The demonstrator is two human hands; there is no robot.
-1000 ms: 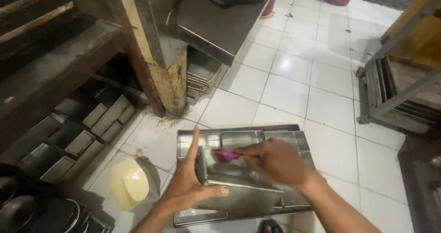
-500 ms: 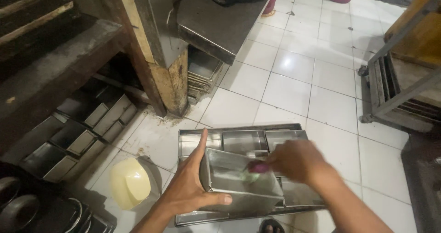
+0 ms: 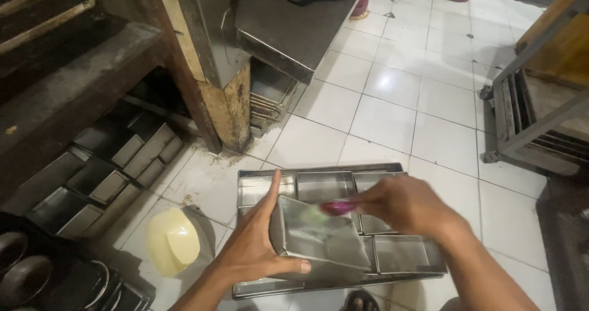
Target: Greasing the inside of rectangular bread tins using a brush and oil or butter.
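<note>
My left hand (image 3: 257, 243) grips a rectangular metal loaf tin (image 3: 319, 240), tilted with its open side toward me, above a metal tray (image 3: 245, 286) on the floor. My right hand (image 3: 399, 203) holds a small brush with a purple handle (image 3: 337, 208) inside the tin, its pale bristles against the inner wall. Several more empty tins (image 3: 399, 253) sit in rows in the tray beneath.
A pale yellow plastic tub (image 3: 172, 240) rests on the floor at left. More loaf tins (image 3: 98, 179) lie under a dark wooden bench (image 3: 67, 84). A wooden post (image 3: 215, 72) and metal cabinet (image 3: 288, 35) stand ahead; a metal rack (image 3: 540, 115) is at right. White floor tiles (image 3: 392, 102).
The brush has travelled from the tin's left side to its right and back toward the middle. My left hand keeps the tin tilted over the tray.
</note>
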